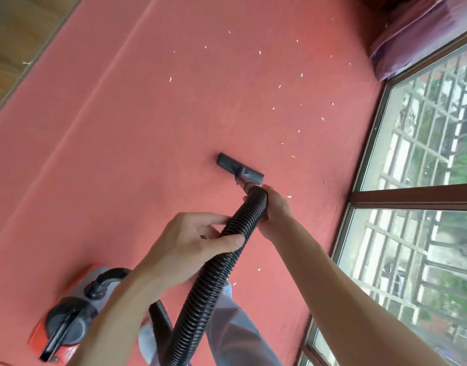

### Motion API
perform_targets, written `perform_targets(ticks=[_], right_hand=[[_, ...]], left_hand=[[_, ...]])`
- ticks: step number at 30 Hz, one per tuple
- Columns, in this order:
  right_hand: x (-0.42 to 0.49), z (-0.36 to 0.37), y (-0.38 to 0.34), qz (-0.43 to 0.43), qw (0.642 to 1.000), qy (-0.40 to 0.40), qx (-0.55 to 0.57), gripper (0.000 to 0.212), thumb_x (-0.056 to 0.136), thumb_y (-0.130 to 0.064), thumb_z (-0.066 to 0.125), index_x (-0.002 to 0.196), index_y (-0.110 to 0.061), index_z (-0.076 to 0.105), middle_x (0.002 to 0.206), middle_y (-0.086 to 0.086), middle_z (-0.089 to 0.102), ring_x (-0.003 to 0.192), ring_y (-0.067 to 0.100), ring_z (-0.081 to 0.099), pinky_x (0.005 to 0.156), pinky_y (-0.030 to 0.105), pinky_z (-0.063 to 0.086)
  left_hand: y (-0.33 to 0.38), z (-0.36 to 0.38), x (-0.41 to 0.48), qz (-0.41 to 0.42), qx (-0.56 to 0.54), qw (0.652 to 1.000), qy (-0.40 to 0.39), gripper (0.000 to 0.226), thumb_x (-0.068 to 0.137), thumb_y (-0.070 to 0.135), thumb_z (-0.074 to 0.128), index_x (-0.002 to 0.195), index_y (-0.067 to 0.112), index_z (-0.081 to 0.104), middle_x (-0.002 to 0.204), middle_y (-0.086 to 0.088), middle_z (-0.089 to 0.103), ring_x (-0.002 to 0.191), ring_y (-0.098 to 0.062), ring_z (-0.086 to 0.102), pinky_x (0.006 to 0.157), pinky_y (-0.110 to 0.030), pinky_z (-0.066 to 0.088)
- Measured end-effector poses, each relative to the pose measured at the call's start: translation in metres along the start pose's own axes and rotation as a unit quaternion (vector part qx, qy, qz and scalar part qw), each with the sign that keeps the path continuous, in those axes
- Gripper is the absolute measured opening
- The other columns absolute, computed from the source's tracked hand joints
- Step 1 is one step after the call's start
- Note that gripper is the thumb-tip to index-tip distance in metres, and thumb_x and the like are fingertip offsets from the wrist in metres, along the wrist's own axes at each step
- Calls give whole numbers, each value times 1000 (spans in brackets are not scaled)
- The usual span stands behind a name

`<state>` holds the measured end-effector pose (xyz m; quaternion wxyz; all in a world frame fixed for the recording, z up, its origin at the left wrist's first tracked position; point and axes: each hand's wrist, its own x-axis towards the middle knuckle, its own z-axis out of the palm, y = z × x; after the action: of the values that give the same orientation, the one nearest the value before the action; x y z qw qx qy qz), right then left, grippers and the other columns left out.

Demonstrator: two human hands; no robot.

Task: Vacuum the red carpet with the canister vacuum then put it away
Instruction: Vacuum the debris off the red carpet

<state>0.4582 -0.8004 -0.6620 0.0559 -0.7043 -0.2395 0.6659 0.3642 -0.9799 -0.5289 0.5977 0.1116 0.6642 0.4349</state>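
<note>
Stretched both bare forearms out from the bottom edge, nearest of all, above a pale trouser leg (235, 326). Kept off the wooden floor (15, 35) at far left, beyond the carpet's border. Parked the canister vacuum (68, 313) on the red carpet (121, 154) at lower left, just beside the leg, probably so the hose could trail without tugging; could not tell what its closed, opaque drum held. Curled the left hand (190, 239) round the ribbed black hose (200, 299) partway along, thumb across the top, seemingly to carry the slack and steer. Laid the grey floor head (239, 169) flat on the carpet, ahead of centre. Wrapped the right hand (276, 204) tight round the hose's front end, just behind the head, likely for pushing force. Saw white scraps (259, 52) scattered beyond and right of the head, so judged the vacuuming unfinished and the putting away not begun. Worked close beside the window (412, 128) at right, with purple fabric (412, 30) heaped in the far corner.
</note>
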Motion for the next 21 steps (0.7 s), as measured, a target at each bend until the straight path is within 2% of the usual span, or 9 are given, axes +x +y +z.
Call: perform_targets(ticks=[3, 6, 8, 11, 14, 17, 19, 21], right_hand=[[6, 9, -10, 6, 1000, -13, 27, 22, 92, -24, 61, 99, -4, 59, 88, 18, 65, 67, 25, 63, 60, 33, 51], [17, 22, -17, 22, 998, -30, 44, 26, 94, -28, 60, 101, -3, 58, 77, 14, 65, 64, 22, 62, 63, 33, 49], [24, 32, -23, 31, 998, -41, 43, 34, 94, -33, 60, 108, -2, 57, 78, 13, 64, 64, 22, 61, 64, 33, 48], [29, 49, -37, 28, 998, -58, 27, 36, 92, -33, 62, 110, -2, 56, 82, 11, 62, 65, 20, 61, 63, 31, 49], [25, 71, -63, 13, 996, -77, 35, 41, 89, -28, 67, 116, 0, 55, 92, 16, 58, 66, 22, 61, 57, 30, 54], [10, 110, -83, 23, 995, -94, 2, 57, 87, -25, 69, 130, 7, 50, 104, 21, 55, 71, 27, 60, 56, 33, 56], [-4, 145, -89, 21, 994, -108, 1, 59, 88, -23, 68, 134, 8, 47, 107, 21, 53, 73, 28, 59, 55, 33, 57], [-16, 182, -88, 26, 994, -110, -4, 59, 88, -21, 68, 134, 8, 47, 107, 21, 53, 73, 28, 60, 56, 32, 57]], left_hand=[[6, -5, 18, -2, 21, 1000, 3, 21, 83, 30, 78, 104, 32, 77, 77, -2, 77, 75, -18, 75, 70, -27, 56], [1, -7, 36, -24, 5, 999, 23, 19, 83, 32, 77, 102, 31, 76, 75, -2, 76, 69, -13, 73, 63, -21, 53], [-3, -7, 49, -45, -7, 998, 45, 18, 84, 32, 76, 102, 28, 75, 73, -1, 77, 66, -10, 72, 60, -16, 51], [1, -10, 62, -62, -50, 995, 61, 20, 84, 30, 77, 103, 23, 75, 70, 2, 75, 66, -10, 70, 59, -18, 51], [26, -35, 66, -44, -88, 994, 57, 18, 82, 27, 78, 100, 22, 76, 71, 0, 75, 67, -13, 71, 59, -20, 51], [51, -80, 58, -31, -88, 994, 61, 19, 79, 28, 81, 96, 22, 76, 74, -2, 76, 72, -20, 74, 66, -32, 57], [67, -113, 52, -30, -94, 993, 59, 28, 73, 34, 80, 97, 21, 74, 78, -5, 77, 78, -25, 75, 76, -44, 60], [78, -143, 43, -32, -87, 994, 64, 35, 68, 38, 77, 98, 20, 72, 80, -6, 77, 79, -25, 75, 80, -48, 60]])
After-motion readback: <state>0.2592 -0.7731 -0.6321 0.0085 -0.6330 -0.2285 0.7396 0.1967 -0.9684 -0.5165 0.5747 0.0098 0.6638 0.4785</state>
